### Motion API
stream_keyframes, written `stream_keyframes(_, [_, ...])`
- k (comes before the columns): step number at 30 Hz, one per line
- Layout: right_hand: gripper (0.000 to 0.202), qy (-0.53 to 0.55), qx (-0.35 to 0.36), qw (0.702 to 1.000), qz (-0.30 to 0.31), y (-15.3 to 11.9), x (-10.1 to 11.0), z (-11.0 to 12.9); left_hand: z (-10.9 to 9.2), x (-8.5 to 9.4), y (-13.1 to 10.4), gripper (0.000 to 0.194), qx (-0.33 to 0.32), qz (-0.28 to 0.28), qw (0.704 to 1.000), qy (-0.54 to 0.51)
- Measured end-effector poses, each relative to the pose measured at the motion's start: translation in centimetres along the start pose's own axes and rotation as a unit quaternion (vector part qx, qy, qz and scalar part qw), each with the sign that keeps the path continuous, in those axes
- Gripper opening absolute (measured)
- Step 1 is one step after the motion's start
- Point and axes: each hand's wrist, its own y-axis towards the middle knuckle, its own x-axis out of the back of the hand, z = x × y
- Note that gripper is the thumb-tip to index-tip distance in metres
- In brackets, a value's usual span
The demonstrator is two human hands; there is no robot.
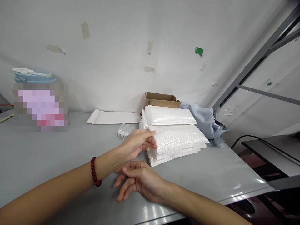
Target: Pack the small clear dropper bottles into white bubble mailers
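Note:
My left hand [140,142], with a dark red bead bracelet [94,172] at its wrist, reaches to the left edge of a stack of white bubble mailers [179,139]. Its thumb and curled fingers are apart, the tips at the edge of the upper mailer; no firm grip shows. Lower and nearer, my right hand [142,181] hovers over the grey table [70,156] with its fingers loosely spread and nothing in them. Several small clear bottles or tubes with white ends [125,130] lie just beyond my left hand.
One white mailer [117,117] lies flat along the wall. Behind the stack stands an open cardboard box [161,100], beside a crumpled light blue cloth [199,120]. A blue container [35,76] and a blurred-out pinkish thing [43,106] are at left. A metal frame [253,65] rises at right.

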Motion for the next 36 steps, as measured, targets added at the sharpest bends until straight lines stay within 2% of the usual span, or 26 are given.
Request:
stream_keyframes(4, [0.032,-0.007,0.007,1.0,-0.008,-0.1,0.2,0.0,-0.4,0.9,-0.8,0.026,-0.019,-0.033,0.999,0.037])
stream_keyframes(6, [0.031,-0.011,0.009,1.0,-0.009,-0.2,0.3,0.0,-1.0,2.8,-1.4,0.026,-0.075,-0.039,0.982,0.171])
stream_keyframes(7, [0.031,-0.013,0.011,1.0,-0.009,-0.2,0.3,0.0,-1.4,4.2,-1.6,0.025,-0.115,-0.046,0.951,0.282])
stream_keyframes(8, [0.031,-0.014,0.013,1.0,-0.009,-0.2,0.4,0.1,-1.8,5.9,-1.7,0.022,-0.17,-0.042,0.89,0.421])
stream_keyframes(10, [0.032,-0.018,0.014,1.0,-0.01,-0.2,0.4,0.1,-2.5,9.8,-1.8,0.02,-0.277,-0.095,0.713,0.638])
stream_keyframes(11, [0.032,-0.023,0.013,1.0,-0.011,-0.2,0.3,0.2,-2.8,11.8,-1.7,0.023,-0.295,-0.118,0.627,0.711])
stream_keyframes(12, [0.032,-0.029,0.011,0.999,-0.011,-0.2,0.3,0.2,-3.1,13.7,-1.5,0.023,-0.291,-0.132,0.564,0.762])
stream_keyframes(13, [0.032,-0.035,0.01,0.999,-0.01,-0.1,0.3,0.2,-3.3,15.5,-1.3,0.023,-0.276,-0.153,0.52,0.794])
stream_keyframes(14, [0.031,-0.041,0.008,0.999,-0.008,-0.1,0.3,0.3,-3.4,17.0,-0.9,0.023,-0.255,-0.161,0.493,0.816])
stream_keyframes(15, [0.031,-0.047,0.007,0.999,-0.004,-0.1,0.3,0.3,-3.4,18.2,-0.6,0.026,-0.237,-0.16,0.483,0.828])
stream_keyframes(18, [0.028,-0.061,0.006,0.998,0.013,-0.1,0.4,0.3,-2.9,20.3,0.5,0.035,-0.215,-0.169,0.487,0.83])
stream_keyframes(20, [0.027,-0.075,0.006,0.997,0.02,-0.1,0.5,0.4,-2.7,20.9,1.0,0.035,-0.213,-0.189,0.492,0.823])
stream_keyframes(23, [0.026,-0.093,0.01,0.996,0.016,-0.1,0.6,0.6,-3.0,21.2,0.7,0.036,-0.211,-0.249,0.501,0.801])
stream_keyframes(25, [0.027,-0.102,0.016,0.995,0.007,-0.2,0.6,0.7,-3.5,21.4,-0.4,0.037,-0.217,-0.302,0.506,0.778])
stream_keyframes(29, [0.039,-0.088,0.056,0.995,-0.008,-0.1,0.5,1.0,-4.1,21.1,-3.9,0.03,-0.33,-0.411,0.564,0.636])
stream_keyframes(31, [0.048,-0.064,0.079,0.995,-0.003,-0.1,0.4,1.0,-4.0,20.7,-5.8,0.028,-0.367,-0.436,0.574,0.588])
stream_keyframes(33, [0.053,-0.045,0.086,0.995,0.009,0.1,0.4,1.0,-3.8,20.3,-7.2,0.026,-0.386,-0.436,0.581,0.569])
stream_keyframes(34, [0.055,-0.036,0.082,0.996,0.015,0.2,0.4,1.0,-3.7,20.0,-7.8,0.024,-0.398,-0.417,0.603,0.552])
stream_keyframes(36, [0.062,-0.014,0.067,0.997,0.018,0.4,0.5,1.0,-3.4,19.5,-8.5,0.021,-0.411,-0.34,0.677,0.508])
